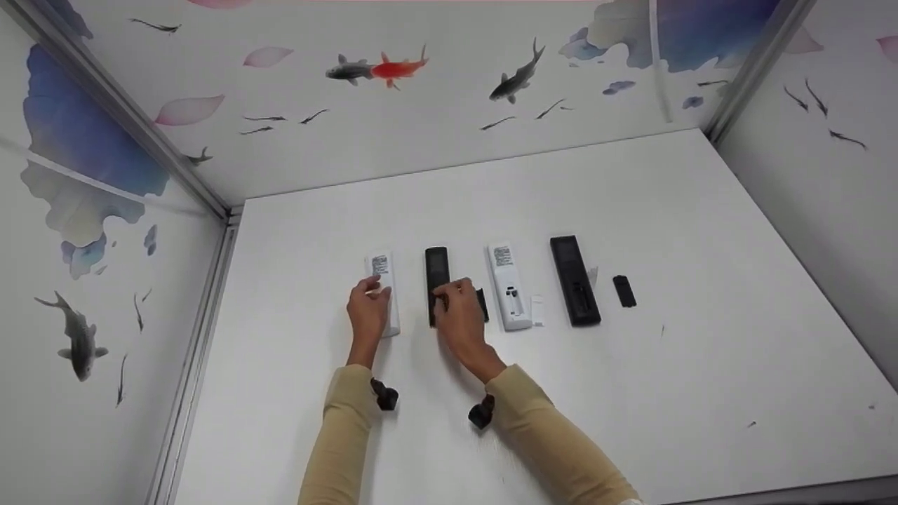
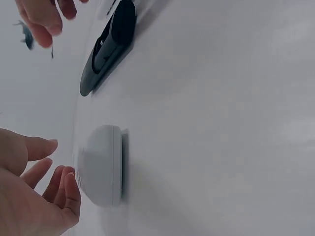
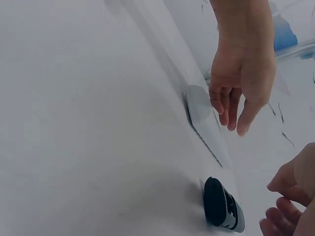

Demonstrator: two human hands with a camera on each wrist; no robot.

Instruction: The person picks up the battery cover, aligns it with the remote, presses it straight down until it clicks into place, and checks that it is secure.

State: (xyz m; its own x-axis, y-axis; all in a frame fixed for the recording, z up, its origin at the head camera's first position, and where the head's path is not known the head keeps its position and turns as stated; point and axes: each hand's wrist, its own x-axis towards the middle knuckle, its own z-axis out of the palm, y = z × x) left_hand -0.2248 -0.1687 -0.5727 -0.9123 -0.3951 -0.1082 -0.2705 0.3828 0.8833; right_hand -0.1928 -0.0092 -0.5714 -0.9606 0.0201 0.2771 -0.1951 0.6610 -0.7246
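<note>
My left hand (image 1: 368, 312) is over a white remote control (image 1: 393, 319) that lies back up, its fingers loosely bent and the thumb apart from them. In the left wrist view the fingertips overlap the top of this white remote (image 2: 101, 167). Just to the right, my right hand (image 1: 461, 315) hovers above a black remote control (image 1: 437, 263), with thumb and fingers apart and nothing seen between them. An uncovered battery compartment shows in that black remote (image 2: 106, 49) in the left wrist view. A black battery cover (image 1: 481, 303) lies beside it, partly hidden by the right hand.
Further right lie a second white remote (image 1: 501, 273) with its compartment uncovered, a white cover (image 1: 537, 312), a second black remote (image 1: 570, 270), also uncovered, and a black cover (image 1: 624, 291). Printed wall panels (image 1: 449, 133) enclose the white table (image 1: 631, 393) at the back and sides.
</note>
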